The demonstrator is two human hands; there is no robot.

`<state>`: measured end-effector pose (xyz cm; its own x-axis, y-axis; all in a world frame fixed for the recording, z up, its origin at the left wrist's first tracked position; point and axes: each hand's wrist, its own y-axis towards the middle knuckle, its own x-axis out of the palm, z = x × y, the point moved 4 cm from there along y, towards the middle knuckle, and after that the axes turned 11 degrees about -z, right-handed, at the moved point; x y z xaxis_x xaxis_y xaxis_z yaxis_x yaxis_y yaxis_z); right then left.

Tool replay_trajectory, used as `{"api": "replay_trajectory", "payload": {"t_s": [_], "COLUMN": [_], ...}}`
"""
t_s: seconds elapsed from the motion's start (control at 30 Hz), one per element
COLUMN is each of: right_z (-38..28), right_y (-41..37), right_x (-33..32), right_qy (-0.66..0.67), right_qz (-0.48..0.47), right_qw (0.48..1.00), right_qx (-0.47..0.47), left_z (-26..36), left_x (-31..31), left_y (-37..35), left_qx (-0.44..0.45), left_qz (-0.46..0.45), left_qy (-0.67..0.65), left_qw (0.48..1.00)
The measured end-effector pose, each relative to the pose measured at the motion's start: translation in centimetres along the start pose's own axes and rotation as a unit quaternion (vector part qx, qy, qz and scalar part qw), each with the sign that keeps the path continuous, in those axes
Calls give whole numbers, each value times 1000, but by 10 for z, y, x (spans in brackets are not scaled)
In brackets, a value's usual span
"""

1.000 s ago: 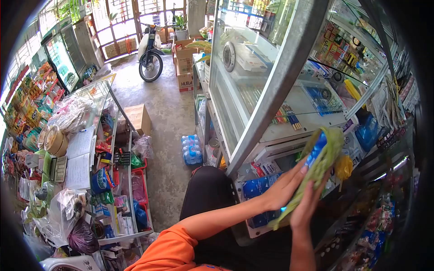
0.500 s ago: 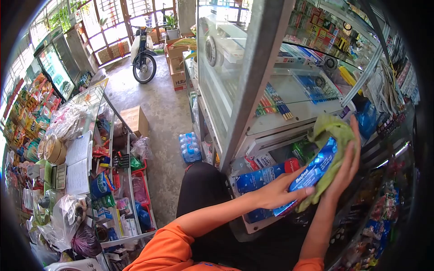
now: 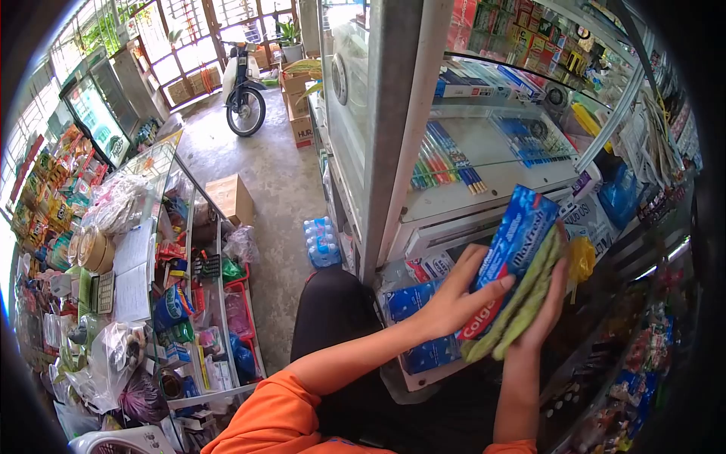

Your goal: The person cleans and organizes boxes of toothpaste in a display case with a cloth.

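Observation:
A blue and red Colgate MaxFresh toothpaste box [image 3: 518, 234] is held up at a slant in front of me. My left hand [image 3: 461, 295] grips its near left side, the thumb lying across the front. A green cloth [image 3: 529, 303] is pressed along the box's right edge by my right hand [image 3: 546, 306], whose fingers are partly hidden behind cloth and box. Below my left hand, more blue toothpaste boxes [image 3: 431, 356] lie on a low shelf, partly covered by my arm.
A glass display case [image 3: 484, 181] holding pencils and pens rises just beyond my hands. To the left stands a cluttered counter [image 3: 178, 310] with an open notebook [image 3: 132, 272]. Bottled water [image 3: 322, 242] and a cardboard box [image 3: 230, 200] sit on the floor; a motorbike [image 3: 246, 91] is parked farther back.
The toothpaste box has turned so its broad, lettered face shows, and it stands more upright. The cloth has shifted from behind its upper end down along its right edge.

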<state>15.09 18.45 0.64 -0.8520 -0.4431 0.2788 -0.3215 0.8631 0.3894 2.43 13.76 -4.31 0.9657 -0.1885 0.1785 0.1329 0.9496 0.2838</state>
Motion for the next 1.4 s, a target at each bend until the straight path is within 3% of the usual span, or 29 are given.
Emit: {"api": "replay_trajectory", "payload": {"t_s": [0.03, 0.1, 0.17, 0.23, 0.3, 0.33, 0.37, 0.5, 0.57, 0.7, 0.83, 0.9, 1.17, 1.4], "right_z": [7, 30, 34, 36, 38, 37, 33, 5, -11, -41, -34, -9, 37, 3], "right_y": [-8, -36, -58, -76, -85, -82, -74, -28, -6, 23, 10, -11, -91, -34], "right_x": [6, 9, 15, 23, 32, 31, 30, 30, 23, 25, 37, 40, 54, 51], "right_qy": [2, -123, -149, -202, -251, -267, -268, -276, -226, -224, -296, -280, -342, -314], "right_qz": [-1, -12, -38, -93, -149, -137, -138, -104, -19, -10, -29, -41, -162, -94], "right_qw": [1000, 991, 987, 975, 956, 954, 954, 952, 969, 964, 948, 955, 925, 941], "right_qx": [-1, 54, 45, 23, 0, -3, -3, -81, -103, -141, -117, -88, -20, -83], "left_z": [-3, -4, 11, 17, 25, 26, 24, 20, 15, 20, 17, 18, 32, 21], "left_x": [-5, -9, -14, -22, -23, -22, -21, -4, 4, 14, 9, 2, -24, -7], "left_y": [1, 0, -3, 0, -2, -2, -3, -4, -6, -12, -9, -7, -8, -9], "left_qx": [18, 40, 93, 148, 159, 146, 147, 158, 135, 131, 149, 140, 172, 161], "left_qz": [27, 34, 105, 135, 119, 53, 54, -9, -74, -129, -105, -63, 25, -45], "left_qy": [19, 42, -78, -10, 39, 36, 36, 62, 45, 43, 34, -52, -45, -17], "left_qw": [999, 998, 987, 980, 979, 987, 987, 985, 987, 982, 983, 987, 984, 986]}}
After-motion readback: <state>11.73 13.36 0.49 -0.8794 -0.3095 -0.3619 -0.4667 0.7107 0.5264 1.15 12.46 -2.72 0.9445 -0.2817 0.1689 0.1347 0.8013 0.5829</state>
